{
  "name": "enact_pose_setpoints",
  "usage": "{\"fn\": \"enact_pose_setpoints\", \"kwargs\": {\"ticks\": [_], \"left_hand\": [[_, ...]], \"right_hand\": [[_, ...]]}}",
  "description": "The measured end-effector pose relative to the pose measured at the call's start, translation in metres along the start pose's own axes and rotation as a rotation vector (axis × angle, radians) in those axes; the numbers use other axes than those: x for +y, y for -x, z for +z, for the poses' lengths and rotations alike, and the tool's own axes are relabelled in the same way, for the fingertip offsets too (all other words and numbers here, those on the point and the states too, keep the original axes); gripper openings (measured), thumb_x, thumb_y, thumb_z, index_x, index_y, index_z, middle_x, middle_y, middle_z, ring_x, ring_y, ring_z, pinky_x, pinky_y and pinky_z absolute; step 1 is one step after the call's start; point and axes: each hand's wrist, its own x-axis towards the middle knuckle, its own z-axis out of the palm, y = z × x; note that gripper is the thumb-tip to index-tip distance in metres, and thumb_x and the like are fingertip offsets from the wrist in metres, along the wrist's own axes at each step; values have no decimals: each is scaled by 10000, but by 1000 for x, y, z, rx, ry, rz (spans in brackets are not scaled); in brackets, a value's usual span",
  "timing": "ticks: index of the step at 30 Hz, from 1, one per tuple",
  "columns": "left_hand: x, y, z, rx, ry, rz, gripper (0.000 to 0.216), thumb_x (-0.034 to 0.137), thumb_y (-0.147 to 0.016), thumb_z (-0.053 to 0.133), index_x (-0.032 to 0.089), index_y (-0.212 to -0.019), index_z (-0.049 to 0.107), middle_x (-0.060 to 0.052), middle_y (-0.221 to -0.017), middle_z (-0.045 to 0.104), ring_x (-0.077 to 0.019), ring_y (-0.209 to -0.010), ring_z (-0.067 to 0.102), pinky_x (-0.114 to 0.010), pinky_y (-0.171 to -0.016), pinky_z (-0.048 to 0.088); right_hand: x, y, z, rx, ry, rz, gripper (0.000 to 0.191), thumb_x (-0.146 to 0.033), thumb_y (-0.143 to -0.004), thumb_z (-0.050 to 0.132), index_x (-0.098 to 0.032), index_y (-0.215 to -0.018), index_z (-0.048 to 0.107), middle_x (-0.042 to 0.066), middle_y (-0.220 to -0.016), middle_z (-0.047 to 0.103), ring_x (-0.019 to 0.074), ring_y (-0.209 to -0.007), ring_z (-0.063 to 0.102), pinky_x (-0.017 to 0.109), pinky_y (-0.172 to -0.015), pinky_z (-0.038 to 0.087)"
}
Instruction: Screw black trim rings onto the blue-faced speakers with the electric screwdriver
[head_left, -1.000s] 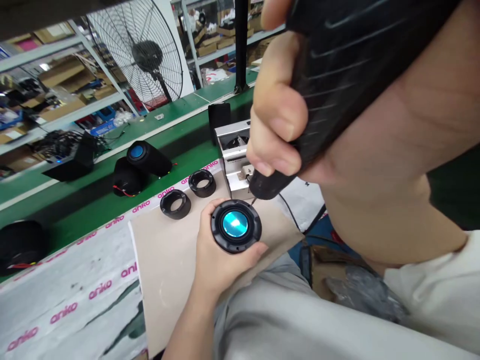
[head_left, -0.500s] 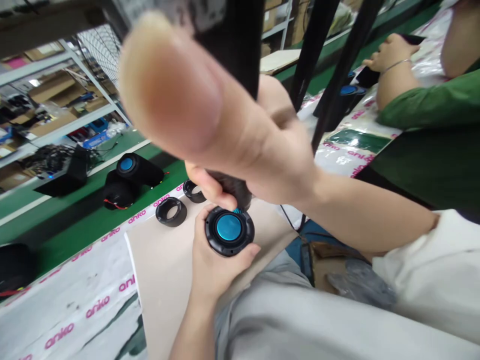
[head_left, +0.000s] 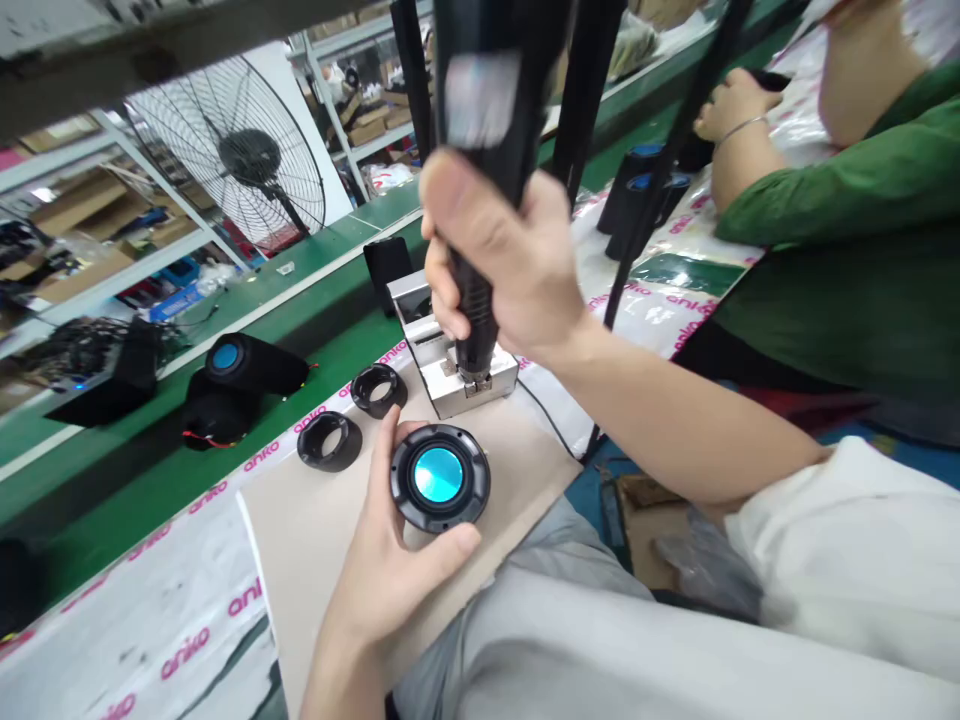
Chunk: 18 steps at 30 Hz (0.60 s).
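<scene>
My left hand (head_left: 390,560) is wrapped round a black cylindrical speaker (head_left: 474,490), whose round end with a shiny blue centre faces up at me. Its thumb lies along the near side of the rim, the fingers along the far left side. In my right hand (head_left: 517,260) is a black electric screwdriver (head_left: 477,300), gripped upright with the thumb along its body. The screwdriver's lower end is at the top of a silver screw feeder (head_left: 469,400), just beyond the speaker. Whether a screw is on the bit cannot be made out.
Two black rings (head_left: 330,441) lie on the cardboard sheet (head_left: 300,560) left of the feeder. More black speakers (head_left: 259,365) rest on the green conveyor (head_left: 150,450). Dark upright bars stand close behind the screwdriver. A co-worker's green sleeve (head_left: 840,190) is at right; a fan (head_left: 251,160) stands behind.
My right hand has moved the screwdriver away from the speaker's rim, back to the screw feeder. My left hand still holds the speaker, now slightly lower left in view.
</scene>
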Motion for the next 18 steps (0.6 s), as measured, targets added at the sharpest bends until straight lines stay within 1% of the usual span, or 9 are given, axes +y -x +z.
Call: {"fn": "enact_pose_setpoints", "kwargs": {"ticks": [2, 4, 7, 10, 12, 14, 15, 17, 18], "left_hand": [[5, -4, -8, -47, -34, 0, 1235, 518, -702, 1023, 337, -1726, 359, -168, -1623, 576, -423, -1487, 634, -569, -1201, 566], [12, -12, -14, -68, -100, 5, 1281, 522, -593, 1074, 324, -1690, 443, -166, -1550, 623, -447, -1422, 668, -608, -1184, 569], [24, -29, -21, -138, -237, 52, 1252, 513, -482, 1117, 317, -1594, 577, -161, -1505, 646, -484, -1426, 638, -675, -1222, 514], [33, -42, -27, -235, -309, 89, 1193, 522, -465, 1119, 314, -1533, 630, -165, -1503, 640, -496, -1429, 622, -701, -1224, 501], [35, -46, -30, -277, -317, 90, 1161, 514, -468, 1118, 315, -1506, 638, -164, -1501, 635, -484, -1393, 645, -704, -1216, 505], [34, -46, -29, -294, -293, 87, 1085, 477, -484, 1117, 304, -1450, 655, -158, -1484, 644, -465, -1368, 661, -681, -1211, 514], [32, -45, -28, -292, -257, 78, 1041, 454, -503, 1113, 295, -1424, 655, -154, -1465, 660, -453, -1352, 673, -659, -1203, 527], [26, -41, -24, -277, -137, 50, 977, 410, -544, 1101, 277, -1393, 635, -146, -1394, 708, -422, -1294, 714, -604, -1163, 568], [22, -39, -21, -259, -72, 37, 969, 390, -559, 1095, 272, -1396, 620, -141, -1372, 723, -407, -1272, 729, -576, -1145, 582]], "right_hand": [[22, 3, -4, 85, 39, 52, 534, -635, -850, 859, -248, -788, 496, -64, -548, 466, 112, -421, 449, 280, -403, 337], [38, 6, -6, 123, 70, 117, 632, -710, -819, 871, -244, -785, 446, -77, -535, 452, 98, -410, 429, 267, -410, 323], [49, 8, -8, 117, 43, 114, 607, -682, -844, 871, -239, -805, 457, -81, -532, 460, 93, -403, 418, 259, -406, 309], [52, 10, -12, 85, 9, 109, 549, -621, -876, 867, -238, -803, 480, -77, -530, 476, 100, -395, 434, 259, -402, 301], [51, 13, -15, 50, -1, 168, 552, -632, -865, 871, -236, -792, 493, -69, -547, 499, 105, -398, 456, 261, -389, 316], [44, 15, -15, 57, -4, 209, 569, -660, -841, 878, -237, -780, 501, -66, -550, 508, 111, -392, 461, 269, -367, 317], [37, 15, -14, 74, -8, 198, 553, -648, -838, 882, -238, -780, 514, -63, -552, 517, 117, -393, 468, 278, -363, 323], [15, 12, -7, 109, -41, 101, 452, -567, -869, 863, -238, -804, 560, -62, -573, 541, 118, -416, 486, 289, -377, 349], [1, 9, -1, 113, -50, 59, 373, -518, -903, 828, -237, -841, 592, -64, -611, 562, 114, -455, 508, 291, -414, 394]]}}
